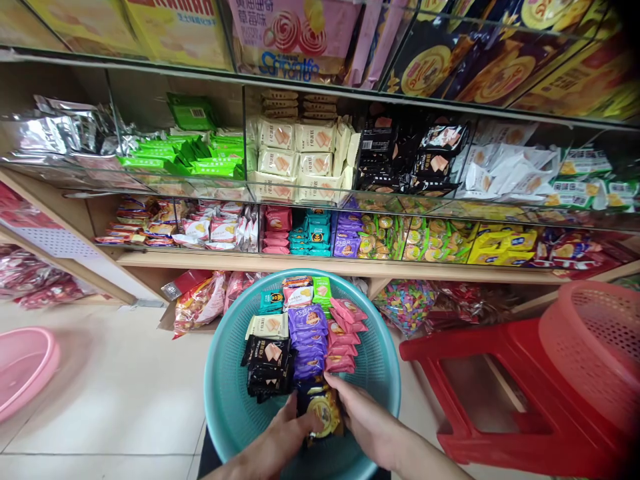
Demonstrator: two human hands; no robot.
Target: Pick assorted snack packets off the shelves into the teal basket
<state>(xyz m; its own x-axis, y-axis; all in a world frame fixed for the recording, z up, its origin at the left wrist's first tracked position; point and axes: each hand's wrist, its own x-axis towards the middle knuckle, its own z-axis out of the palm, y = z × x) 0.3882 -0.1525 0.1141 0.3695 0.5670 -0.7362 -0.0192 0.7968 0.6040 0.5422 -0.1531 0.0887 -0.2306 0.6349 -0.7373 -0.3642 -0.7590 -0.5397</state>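
Inside a teal perforated plastic basket (217, 373), my left hand (285, 430) and my right hand (363, 417) hold a dark blue and gold snack packet (323, 410) between them. The left thumb presses over its front; the right fingers lie along its right side, partly hidden. Just beyond it runs a row of purple packets (306, 333). To their left are black packets (270, 363) and a cream packet (267, 327). Pink packets (343, 347) lie on the right, close to my right fingertips. Teal (271, 302), white-and-pink (299, 298) and green packets (323, 291) fill the far end.
Glass-fronted shelves (305, 193) of sorted snack packets span the far side. A red stool (500, 400) with a pink basket (595, 347) on it stands at right. Another pink basin (30, 373) sits on the tiled floor at left. Bagged goods (200, 307) lie under the shelf.
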